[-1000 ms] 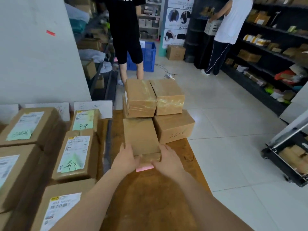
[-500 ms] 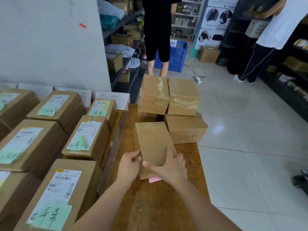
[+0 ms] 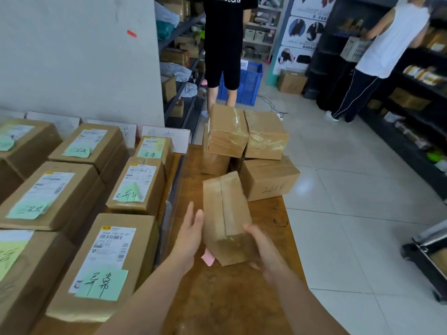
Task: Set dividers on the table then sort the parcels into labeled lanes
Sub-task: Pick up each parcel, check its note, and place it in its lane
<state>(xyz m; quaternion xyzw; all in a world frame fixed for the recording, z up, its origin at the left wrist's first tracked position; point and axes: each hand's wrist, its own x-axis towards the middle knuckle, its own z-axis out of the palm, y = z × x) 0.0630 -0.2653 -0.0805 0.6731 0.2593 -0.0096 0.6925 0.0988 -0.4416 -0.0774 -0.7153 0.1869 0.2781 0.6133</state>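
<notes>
Nearest: table [image 3: 229,298], bare wood under both forearms. Left hand [image 3: 191,235] is flat, fingers straight, pressed against the left face of the parcel [image 3: 225,213]; not wrapped round it, just steadying. Right hand [image 3: 264,250] curls round the near right corner, thumb on top, fingers under (slightly blurred, but reads as a real grip), so it likely takes the weight. Parcel sits between the two hands, off the table, far end tipped up, taped seam facing the camera, no shipping label showing. Probably tilted so the person can check it for a label. Pink note [image 3: 208,258] peeks out under its near left corner; cannot tell if it is stuck on. Step judged: reading the parcel before picking a lane.

Left of the hands: labelled parcels [image 3: 104,262] in rows with green handwritten notes, sorted by the look of it. A divider [image 3: 170,209] runs front to back between those rows and the bare strip where the hands work, keeping lanes apart. Just beyond the held parcel, not touching: stack [image 3: 246,141] of plain taped boxes, unsorted I'd guess. White lane cards [image 3: 167,137] stand at the heads of the rows by the wall. Far floor: two people at shelves, blue crate [image 3: 249,83]
</notes>
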